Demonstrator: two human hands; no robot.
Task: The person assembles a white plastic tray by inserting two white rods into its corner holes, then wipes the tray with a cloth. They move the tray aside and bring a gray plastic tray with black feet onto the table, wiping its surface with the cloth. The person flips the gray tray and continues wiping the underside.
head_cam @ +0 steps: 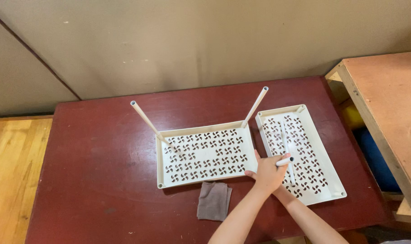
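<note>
Both hands (269, 174) meet at the near right corner of the left tray (204, 153), closed around a white tube (284, 161). Two far tubes already stand upright; the near corners and right tray (300, 151) remain on the desk (101, 158).

I see both of my forearms bare from the near edge up to the wrists, no sleeves, watch, bracelet or gloves. My left hand (268, 174) shows short, unpainted nails; my right hand (277, 189) is mostly hidden beneath it.
</note>
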